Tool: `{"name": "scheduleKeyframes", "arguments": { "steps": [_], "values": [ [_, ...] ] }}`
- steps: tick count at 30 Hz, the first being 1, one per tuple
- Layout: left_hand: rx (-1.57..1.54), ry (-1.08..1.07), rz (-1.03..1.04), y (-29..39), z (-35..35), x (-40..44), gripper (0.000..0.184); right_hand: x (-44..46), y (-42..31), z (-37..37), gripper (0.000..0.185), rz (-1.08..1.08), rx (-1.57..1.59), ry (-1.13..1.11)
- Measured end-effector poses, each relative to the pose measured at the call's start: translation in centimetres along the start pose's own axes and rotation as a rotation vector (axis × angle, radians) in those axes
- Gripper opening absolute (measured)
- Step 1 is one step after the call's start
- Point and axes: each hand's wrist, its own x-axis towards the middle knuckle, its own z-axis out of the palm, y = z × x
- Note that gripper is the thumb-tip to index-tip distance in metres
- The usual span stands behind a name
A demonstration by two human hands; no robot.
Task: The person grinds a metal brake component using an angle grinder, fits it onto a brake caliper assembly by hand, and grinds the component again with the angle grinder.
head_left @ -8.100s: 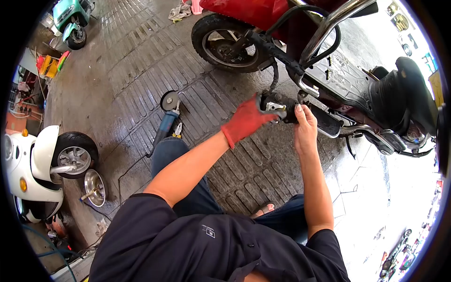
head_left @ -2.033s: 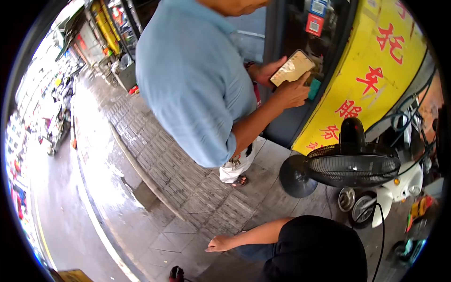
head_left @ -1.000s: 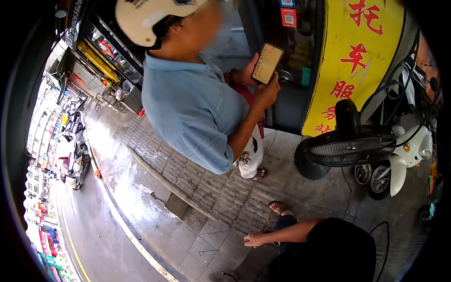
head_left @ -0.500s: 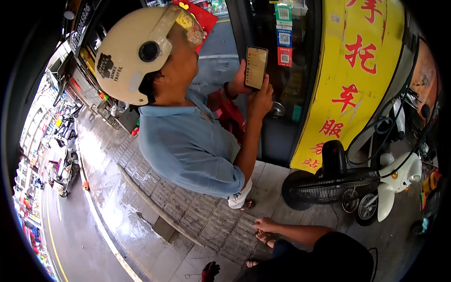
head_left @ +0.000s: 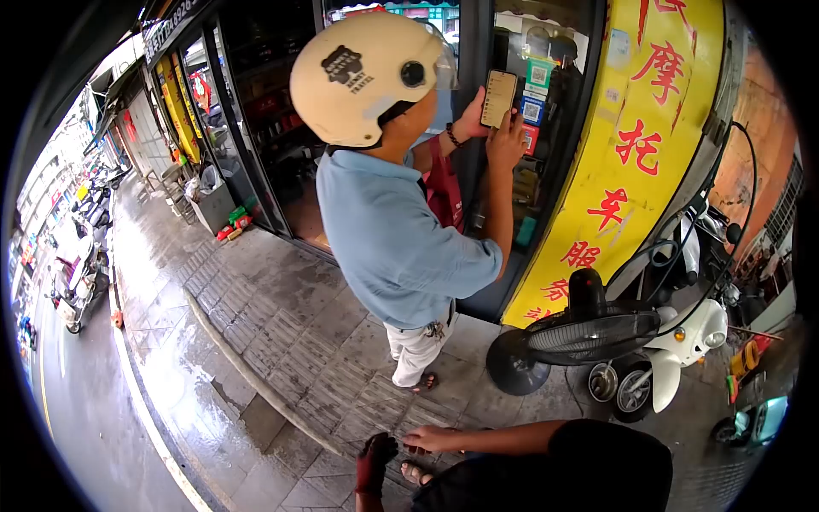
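My left hand [head_left: 376,452] wears a dark glove with a reddish cuff and is low in the view, its fingers loosely bent and slightly apart. Nothing shows in it. Just to its right is my bare right hand [head_left: 429,439], fingers stretched toward the glove and holding nothing I can see. The two hands are close, but whether they touch I cannot tell. Ahead of me stands a person in a blue shirt [head_left: 384,230] and a cream helmet [head_left: 363,81]. That person holds up a phone [head_left: 498,99] with a lit screen, facing a glass door with QR code stickers [head_left: 534,111].
A black fan [head_left: 589,333] stands at right, beside a white scooter [head_left: 687,341]. Behind them is a yellow sign [head_left: 597,205] with red characters. Left of the pavement run a curb and a road with a parked motorbike [head_left: 81,273]. A raised strip [head_left: 256,380] crosses the paving.
The view has shifted, bringing more of the shopfront into sight. My gloved left hand has risen further into view, and my right hand is now nearer to it. The person still holds the phone up.
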Motion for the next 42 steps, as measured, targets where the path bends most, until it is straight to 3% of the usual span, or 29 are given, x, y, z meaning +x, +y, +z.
{"name": "scheduleKeyframes", "arguments": {
  "steps": [5,7,9,13,15,17,18,20,24,27,31,33,36,42],
  "values": [
    [0.027,0.064,0.046,1.0,-6.4,-2.1,0.031,1.0,1.1,1.7,0.04,-0.056,-0.081,-0.084],
    [0.127,0.244,-0.111,-1.0,-11.1,-2.9,0.039,1.5,3.5,1.2,0.038,0.0,-0.159,-0.018],
    [0.142,0.259,-0.08,-4.5,-14.4,-2.3,0.031,0.7,3.8,0.6,0.035,-0.045,-0.137,0.0],
    [0.174,0.408,-0.254,-9.4,-20.7,-5.1,0.025,-0.7,4.1,-1.7,0.032,0.043,-0.153,-0.056],
    [0.224,0.44,-0.338,-10.0,-19.9,-4.9,0.024,-1.7,2.6,-3.3,0.038,-0.031,-0.245,-0.07],
    [0.047,0.393,-0.241,-11.6,-18.3,-3.8,0.02,-1.5,3.4,-5.1,0.035,-0.09,-0.357,0.002],
    [0.44,0.274,-0.072,-11.1,-16.1,-3.2,0.012,-0.4,5.3,-5.8,0.033,-0.052,-0.348,0.045],
    [0.189,0.232,-0.346,-6.0,-8.4,0.4,0.037,0.0,6.8,-7.1,0.035,0.045,-0.219,0.144],
    [0.282,-0.021,-0.205,-4.5,-0.6,5.0,0.036,-0.9,6.7,-11.3,0.034,0.058,-0.118,0.165],
    [0.315,-0.022,-0.205,-3.4,2.4,5.7,0.035,-2.5,5.8,-13.7,0.032,-0.081,-0.269,0.274],
    [0.093,0.078,-0.298,-9.5,-5.6,6.8,0.033,-4.1,4.5,-15.4,0.03,0.0,-0.297,0.241],
    [-0.246,-0.075,-0.365,-14.9,-14.2,5.8,0.028,-4.3,4.5,-15.5,0.029,0.042,-0.254,0.226],
    [0.103,0.166,-0.379,-17.2,-15.4,1.3,0.021,-4.7,4.8,-16.2,0.03,0.089,-0.219,0.198],
    [0.688,0.119,-0.121,-21.2,-18.5,-4.4,0.008,-4.5,5.4,-15.8,0.032,0.125,-0.203,0.165]
  ]
}}
